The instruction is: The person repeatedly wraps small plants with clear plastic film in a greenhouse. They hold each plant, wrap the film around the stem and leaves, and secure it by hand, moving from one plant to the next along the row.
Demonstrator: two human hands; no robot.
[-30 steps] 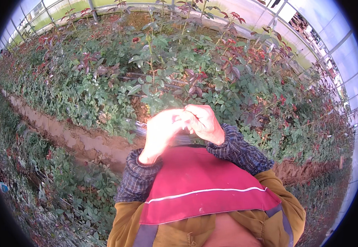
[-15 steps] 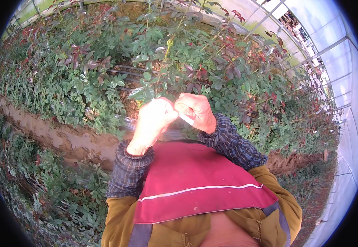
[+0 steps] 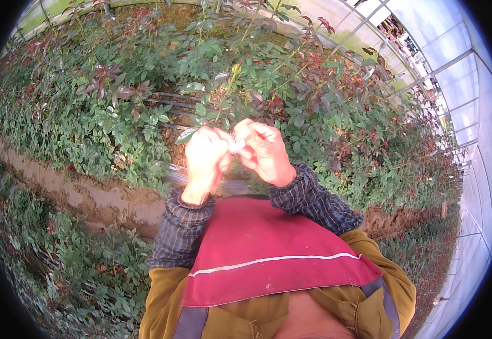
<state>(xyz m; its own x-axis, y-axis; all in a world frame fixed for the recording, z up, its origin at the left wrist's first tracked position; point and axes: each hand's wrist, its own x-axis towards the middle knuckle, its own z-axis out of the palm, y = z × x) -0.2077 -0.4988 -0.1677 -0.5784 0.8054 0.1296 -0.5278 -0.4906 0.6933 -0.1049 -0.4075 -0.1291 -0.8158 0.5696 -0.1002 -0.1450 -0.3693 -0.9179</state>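
Observation:
My left hand (image 3: 205, 161) and my right hand (image 3: 267, 152) meet in front of the rose plants, both with curled fingers. A small pale, apparently mesh piece (image 3: 236, 143) is pinched in my right hand, touching the left hand's fingertips; whether that hand also grips it or something else is unclear. Just beyond them rises a rose stem (image 3: 223, 103) with leaves and a yellow-green bud (image 3: 236, 70) at its top. Below my wrists is a red apron flap (image 3: 271, 237) with a white stripe.
Dense rose bushes (image 3: 87, 130) with reddish young leaves fill the bed ahead, crossed by dark lines (image 3: 167, 103). A muddy furrow (image 3: 76, 183) runs sideways, with more plants (image 3: 87, 265) at lower left. A plastic greenhouse wall with metal frame (image 3: 464, 101) curves at the right.
Both hands have moved up toward the stem. My right hand's fingers have loosened slightly, showing more of the pale piece. The view has shifted slightly since a second ago.

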